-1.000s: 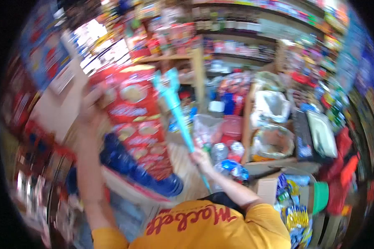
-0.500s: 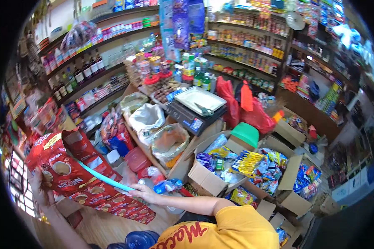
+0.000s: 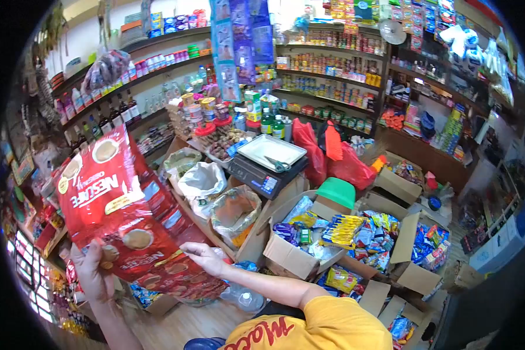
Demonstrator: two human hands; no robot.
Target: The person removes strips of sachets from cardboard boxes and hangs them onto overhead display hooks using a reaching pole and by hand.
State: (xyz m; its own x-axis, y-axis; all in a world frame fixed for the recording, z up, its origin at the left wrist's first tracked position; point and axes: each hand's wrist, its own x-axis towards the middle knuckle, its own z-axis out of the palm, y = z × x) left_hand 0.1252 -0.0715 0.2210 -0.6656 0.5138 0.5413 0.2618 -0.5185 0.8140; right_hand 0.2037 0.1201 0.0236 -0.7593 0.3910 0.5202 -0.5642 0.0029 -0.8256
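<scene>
A long red Nescafé coffee sachet pack [image 3: 108,175] hangs in front of me at the left, with its printed name upside down. My left hand [image 3: 93,268] grips its lower left edge, thumb on the front. My right hand [image 3: 205,259] is closed in a pinch at the pack's right edge, fingertips against the red foil. Red strips of the same pack fold behind the front part and trail down below my right hand. Beneath the right forearm are clear plastic bottles [image 3: 246,300].
A black weighing scale [image 3: 266,175] with a tray and scissors stands ahead, beside open sacks [image 3: 203,182]. Open cartons [image 3: 291,254] of packets and a green tub [image 3: 336,191] are at right. Stocked shelves [image 3: 332,73] line the back; purple sachet strips [image 3: 252,41] hang there.
The pack has turned and risen, so its large printed front now faces me. The light blue strip by my right hand is out of sight. The view has shifted slightly.
</scene>
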